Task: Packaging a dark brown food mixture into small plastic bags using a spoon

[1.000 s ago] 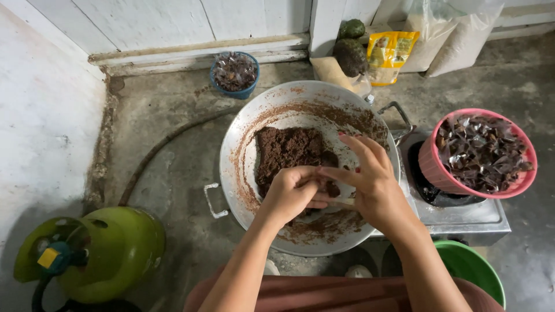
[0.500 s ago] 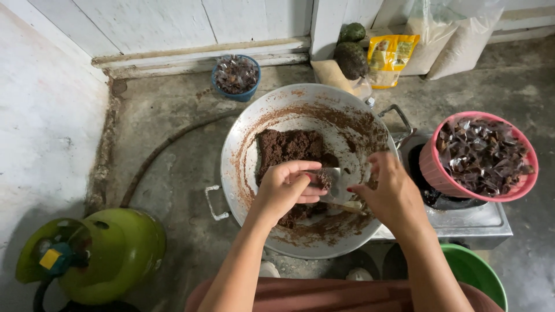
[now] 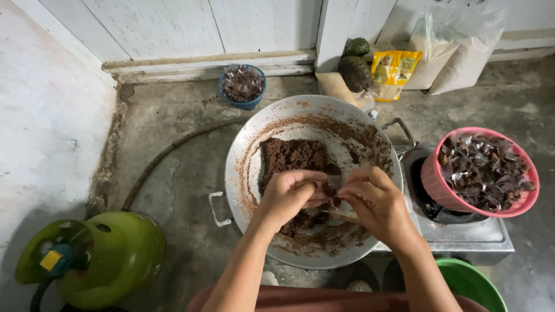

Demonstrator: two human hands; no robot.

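Observation:
A wide metal pan [image 3: 245, 167] sits on the floor with a slab of dark brown paste [image 3: 292, 156] in its middle and brown smears up its sides. Both my hands hover over the pan's near half. My left hand [image 3: 291, 195] and my right hand [image 3: 377, 203] meet fingertip to fingertip, pinching a small clear wrapper with a lump of paste [image 3: 332, 186] between them. A pale flat utensil [image 3: 341, 215] lies in the pan under my right hand, partly hidden.
A pink basket [image 3: 523, 205] of wrapped dark pieces rests on a small stove [image 3: 471, 237] at the right. A blue bowl [image 3: 243, 104] stands by the back wall, beside bags and dark fruits. A green gas cylinder [image 3: 110, 257] with hose is at bottom left, a green bucket [image 3: 471, 283] at bottom right.
My hands came apart half a second ago, the right one drawing off to the right. They have closed together again around the small wrapper over the paste.

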